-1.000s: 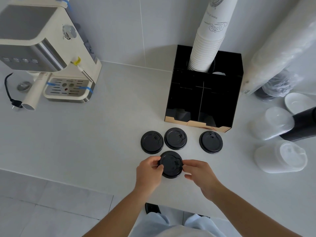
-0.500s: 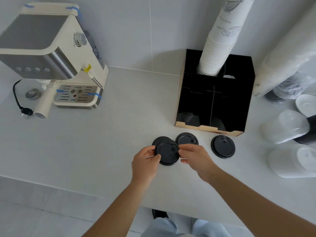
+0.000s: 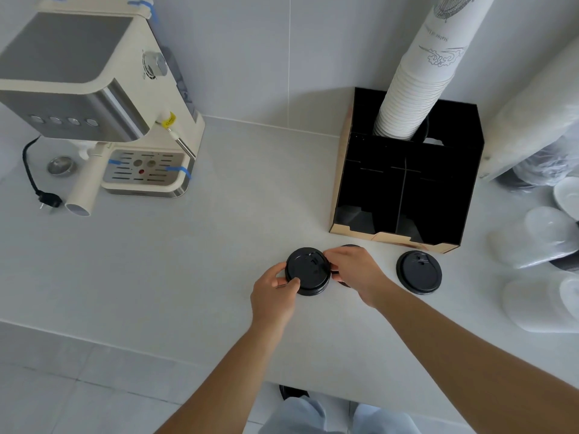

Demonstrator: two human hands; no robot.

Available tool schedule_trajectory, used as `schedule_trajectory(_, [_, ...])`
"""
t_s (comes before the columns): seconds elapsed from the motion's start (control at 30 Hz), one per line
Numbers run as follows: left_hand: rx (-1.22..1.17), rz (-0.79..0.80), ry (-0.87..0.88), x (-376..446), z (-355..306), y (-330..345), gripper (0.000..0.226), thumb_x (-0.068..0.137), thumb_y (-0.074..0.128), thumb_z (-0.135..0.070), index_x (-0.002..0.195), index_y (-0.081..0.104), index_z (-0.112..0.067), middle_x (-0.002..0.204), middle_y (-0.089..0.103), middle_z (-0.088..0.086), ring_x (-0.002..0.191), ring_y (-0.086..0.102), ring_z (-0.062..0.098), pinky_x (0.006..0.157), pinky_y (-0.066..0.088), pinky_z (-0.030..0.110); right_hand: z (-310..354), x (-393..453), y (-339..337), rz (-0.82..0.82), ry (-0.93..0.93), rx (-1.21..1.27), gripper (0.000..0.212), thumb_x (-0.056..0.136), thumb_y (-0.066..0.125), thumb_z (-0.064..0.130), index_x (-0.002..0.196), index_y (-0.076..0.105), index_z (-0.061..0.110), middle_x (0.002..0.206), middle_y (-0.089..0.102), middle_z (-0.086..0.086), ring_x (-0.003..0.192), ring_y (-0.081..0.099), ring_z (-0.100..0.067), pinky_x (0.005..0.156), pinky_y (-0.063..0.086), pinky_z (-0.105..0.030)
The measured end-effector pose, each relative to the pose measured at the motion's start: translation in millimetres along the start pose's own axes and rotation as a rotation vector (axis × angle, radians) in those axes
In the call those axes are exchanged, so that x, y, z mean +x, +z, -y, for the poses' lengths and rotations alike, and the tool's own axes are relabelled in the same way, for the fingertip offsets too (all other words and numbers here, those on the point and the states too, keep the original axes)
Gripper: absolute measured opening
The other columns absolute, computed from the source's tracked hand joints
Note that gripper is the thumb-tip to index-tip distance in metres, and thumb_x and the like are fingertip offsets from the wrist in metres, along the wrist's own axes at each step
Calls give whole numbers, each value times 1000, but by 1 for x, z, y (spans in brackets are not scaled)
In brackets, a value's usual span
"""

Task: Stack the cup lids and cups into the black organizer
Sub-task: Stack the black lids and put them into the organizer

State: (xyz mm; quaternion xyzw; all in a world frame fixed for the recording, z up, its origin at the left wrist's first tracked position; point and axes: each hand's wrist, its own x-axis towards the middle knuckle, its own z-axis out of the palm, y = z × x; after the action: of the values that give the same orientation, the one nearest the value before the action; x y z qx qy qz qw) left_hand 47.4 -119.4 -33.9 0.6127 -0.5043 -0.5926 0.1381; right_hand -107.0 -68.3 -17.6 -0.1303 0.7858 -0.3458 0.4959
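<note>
Both hands grip a small stack of black cup lids (image 3: 308,275) on the white counter: my left hand (image 3: 274,291) pinches its near left edge, my right hand (image 3: 355,272) holds its right side. Another black lid (image 3: 347,246) lies mostly hidden under my right hand. A single black lid (image 3: 419,272) lies to the right. Behind them stands the black organizer (image 3: 407,195), its front compartments open, with a tall stack of white paper cups (image 3: 416,76) in its back left slot.
A cream espresso machine (image 3: 94,98) with a loose power plug (image 3: 47,200) fills the left side of the counter. Sleeves of clear plastic lids (image 3: 539,242) and a wrapped cup sleeve (image 3: 539,120) lie on the right. The counter's front edge (image 3: 125,349) runs near my arms.
The lid in both hands moved up and left, onto the leftmost lid, forming a stack. My right hand now covers the middle lid.
</note>
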Motion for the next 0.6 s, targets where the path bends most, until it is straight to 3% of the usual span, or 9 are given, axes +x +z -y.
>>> schedule_trajectory(0.07, [18, 2, -1, 1, 1, -1, 31, 81, 69, -20, 109, 67, -32, 88, 73, -1, 85, 66, 12, 80, 51, 29, 2, 0, 2, 2, 1, -11, 6, 77, 57, 25, 74, 59, 20, 76, 48, -7, 74, 42, -21, 72, 33, -37])
schedule_trajectory(0.3, [45, 17, 5, 3, 6, -4, 28, 81, 68, -16, 99, 63, -37, 86, 73, -3, 81, 66, 14, 76, 51, 30, 8, -2, 7, -15, 21, -137, 24, 86, 53, 28, 68, 47, 14, 74, 43, -7, 72, 41, -22, 69, 37, -35])
schedule_trajectory(0.47, [51, 16, 3, 5, 4, -6, 27, 82, 67, -14, 99, 63, -36, 84, 71, -4, 84, 66, 14, 77, 50, 28, 6, 6, 9, 20, 36, -172, 29, 83, 51, 42, 74, 58, 15, 80, 56, -4, 80, 53, -21, 89, 53, -41])
schedule_trajectory(0.6, [26, 11, -15, 6, 2, -8, 28, 82, 67, -13, 102, 66, -32, 81, 69, -7, 85, 66, 17, 83, 54, 35, 4, 7, 7, 60, 52, -15, 21, 92, 55, 28, 82, 61, 11, 84, 60, -7, 77, 57, -19, 75, 50, -30])
